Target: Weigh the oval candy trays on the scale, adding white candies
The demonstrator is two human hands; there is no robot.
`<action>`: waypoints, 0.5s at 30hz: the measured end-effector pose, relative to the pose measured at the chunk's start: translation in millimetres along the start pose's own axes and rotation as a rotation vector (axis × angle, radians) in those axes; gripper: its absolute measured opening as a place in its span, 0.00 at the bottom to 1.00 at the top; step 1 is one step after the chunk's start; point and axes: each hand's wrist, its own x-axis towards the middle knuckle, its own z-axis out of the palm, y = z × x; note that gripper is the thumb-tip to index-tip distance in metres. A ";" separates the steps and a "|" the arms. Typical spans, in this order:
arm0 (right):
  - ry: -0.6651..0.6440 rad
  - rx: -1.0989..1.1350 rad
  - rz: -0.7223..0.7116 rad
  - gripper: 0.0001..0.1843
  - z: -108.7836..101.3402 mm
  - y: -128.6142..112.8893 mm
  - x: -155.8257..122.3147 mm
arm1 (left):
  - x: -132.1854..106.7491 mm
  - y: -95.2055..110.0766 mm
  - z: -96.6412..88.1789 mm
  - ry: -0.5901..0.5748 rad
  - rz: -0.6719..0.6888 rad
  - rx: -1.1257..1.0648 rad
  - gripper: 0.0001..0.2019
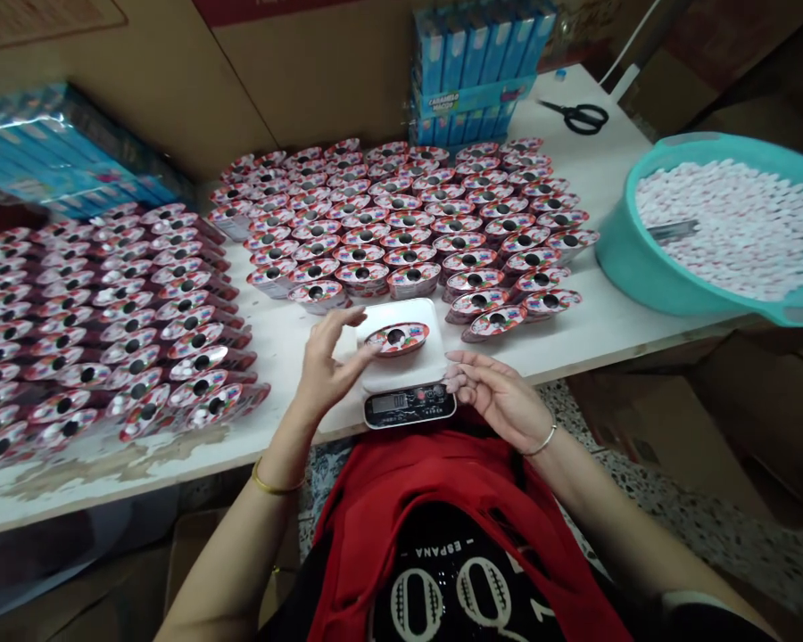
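A small white digital scale (408, 392) stands at the table's front edge. One red-and-white oval pack with a black hole (396, 338) lies on its platform. My left hand (327, 361) hovers just left of the pack with fingers spread, fingertips near its rim. My right hand (499, 397) rests palm up beside the scale's right side, fingers loosely curled, several small pale candies seemingly lying on the fingers near the scale.
Rows of the same oval packs (415, 209) cover the white table (575, 343) behind the scale and at the left (107, 321). A teal basin of white candies (729, 223) sits right. Blue boxes (472, 76) and black scissors (579, 116) lie at the back.
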 end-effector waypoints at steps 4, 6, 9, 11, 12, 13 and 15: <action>0.009 0.021 0.007 0.11 -5.9 -3.9 -2.9 | -2.3 -3.2 -15.1 0.129 -0.033 -0.010 0.15; 0.027 0.037 0.011 0.09 -7.8 -2.9 -3.0 | -4.4 -4.8 -17.1 0.144 -0.044 0.008 0.14; 0.038 0.045 0.024 0.08 -10.7 0.6 -2.8 | -6.4 -4.9 -14.8 0.129 -0.051 0.045 0.14; 0.033 0.035 0.018 0.09 -12.6 2.6 -3.1 | -5.9 -3.1 -12.2 0.118 -0.041 0.056 0.13; 0.032 0.027 0.010 0.10 -13.5 3.1 -3.4 | -5.1 -1.7 -11.0 0.115 -0.034 0.055 0.13; 0.033 0.019 0.001 0.10 -14.3 3.4 -3.8 | -3.9 -0.1 -10.0 0.111 -0.027 0.051 0.13; 0.039 0.003 -0.007 0.09 -15.7 3.3 -4.6 | -0.8 2.8 -8.1 0.099 -0.015 0.039 0.13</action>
